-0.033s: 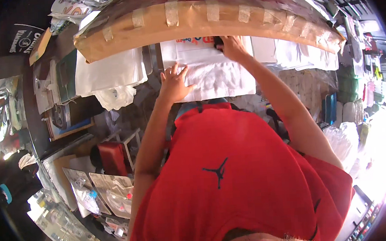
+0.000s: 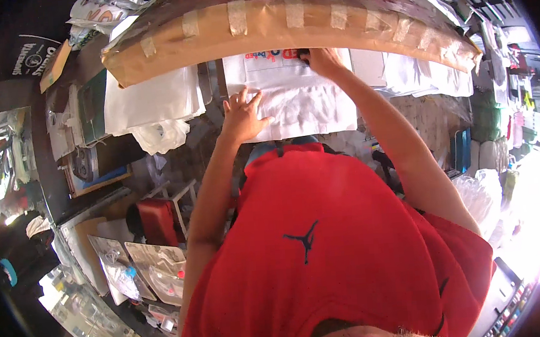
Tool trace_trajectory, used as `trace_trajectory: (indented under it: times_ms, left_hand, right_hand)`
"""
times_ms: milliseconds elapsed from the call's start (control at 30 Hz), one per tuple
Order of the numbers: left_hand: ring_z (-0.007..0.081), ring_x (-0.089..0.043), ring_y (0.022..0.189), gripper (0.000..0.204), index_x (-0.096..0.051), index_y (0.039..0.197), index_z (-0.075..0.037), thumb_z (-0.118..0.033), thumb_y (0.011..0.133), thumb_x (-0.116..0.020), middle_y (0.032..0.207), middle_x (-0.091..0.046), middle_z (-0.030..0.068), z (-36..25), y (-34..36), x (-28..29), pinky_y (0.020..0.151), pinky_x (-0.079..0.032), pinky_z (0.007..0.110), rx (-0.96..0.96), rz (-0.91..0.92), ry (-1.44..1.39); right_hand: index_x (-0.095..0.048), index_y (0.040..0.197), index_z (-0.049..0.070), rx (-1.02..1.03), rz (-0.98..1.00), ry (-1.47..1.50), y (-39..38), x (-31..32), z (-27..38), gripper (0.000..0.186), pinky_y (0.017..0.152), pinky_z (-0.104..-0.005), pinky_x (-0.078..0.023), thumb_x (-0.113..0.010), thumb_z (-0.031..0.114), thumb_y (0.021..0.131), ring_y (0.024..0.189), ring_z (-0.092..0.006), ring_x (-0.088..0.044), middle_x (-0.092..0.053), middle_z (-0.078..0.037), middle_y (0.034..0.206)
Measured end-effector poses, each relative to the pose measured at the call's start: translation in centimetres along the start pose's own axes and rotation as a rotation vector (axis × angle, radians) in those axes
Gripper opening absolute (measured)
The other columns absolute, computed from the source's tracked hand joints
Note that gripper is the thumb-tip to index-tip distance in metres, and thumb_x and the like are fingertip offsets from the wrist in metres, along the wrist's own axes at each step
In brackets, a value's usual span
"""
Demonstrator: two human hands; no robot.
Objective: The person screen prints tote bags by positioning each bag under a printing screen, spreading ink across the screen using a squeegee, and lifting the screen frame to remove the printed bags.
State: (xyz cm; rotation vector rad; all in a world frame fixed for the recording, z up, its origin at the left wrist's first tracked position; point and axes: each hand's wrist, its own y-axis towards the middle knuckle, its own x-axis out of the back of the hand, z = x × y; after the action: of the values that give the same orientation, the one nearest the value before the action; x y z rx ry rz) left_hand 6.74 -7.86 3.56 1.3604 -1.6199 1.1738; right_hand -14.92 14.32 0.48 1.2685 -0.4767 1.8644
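A white sheet-like piece [image 2: 303, 111], wrinkled in its lower half, lies in front of me with red and blue print [image 2: 262, 56] at its top. My left hand [image 2: 242, 114] rests on its left part, fingers spread and holding nothing. At the upper right of the piece, just under a long brown taped edge [image 2: 264, 27], my right hand [image 2: 325, 60] is closed on a small black object [image 2: 304, 56], which is partly hidden and too small to name.
Stacks of white sheets flank the piece at left [image 2: 148, 102] and right [image 2: 431, 75]. A red object [image 2: 159, 221] and panels with plastic bags [image 2: 149, 268] are at the lower left. Clear plastic bags [image 2: 479, 199] hang at the right, and my red shirt fills the lower middle.
My right hand has shifted very slightly upward, and a little more of the print shows beside it. The white piece sits a few pixels higher; my left hand is almost unmoved.
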Motion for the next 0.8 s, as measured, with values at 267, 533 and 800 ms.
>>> trace_trajectory:
  times_ms: [267, 533, 800]
  left_hand:
    - [0.0413, -0.032, 0.136, 0.078, -0.05, 0.141, -0.016, -0.052, 0.077, -0.074, 0.15, -0.031, 0.0187, -0.7, 0.6, 1.0, 0.108, -0.023, 0.07, 0.113, 0.111, -0.005]
    - [0.039, -0.03, 0.137, 0.079, -0.049, 0.142, -0.017, -0.051, 0.076, -0.075, 0.15, -0.032, 0.0174, 0.2, -0.4, 0.3, 0.108, -0.023, 0.071, 0.128, -0.005, -0.011]
    - [0.0349, -0.035, 0.137, 0.075, -0.051, 0.14, -0.018, -0.053, 0.078, -0.073, 0.146, -0.041, 0.0137, 0.7, -0.3, 1.1, 0.109, -0.023, 0.069, 0.107, 0.019, 0.001]
  right_hand:
    - [-0.058, 0.126, 0.015, -0.021, 0.051, -0.042, -0.4, 0.3, 1.3, 0.045, 0.097, -0.0522, -0.042, -0.071, 0.018, 0.083, 0.122, -0.0409, -0.047, -0.053, -0.019, 0.127]
    - [-0.052, 0.131, 0.02, -0.017, 0.022, -0.203, -4.1, 1.9, -0.1, 0.058, 0.097, -0.056, -0.039, -0.076, 0.019, 0.078, 0.121, -0.0398, -0.041, -0.043, -0.014, 0.135]
    - [-0.05, 0.138, 0.02, 0.182, 0.129, -0.095, 3.2, -6.0, 13.0, 0.056, 0.105, -0.0576, -0.033, -0.068, 0.021, 0.085, 0.129, -0.0417, -0.037, -0.041, -0.016, 0.141]
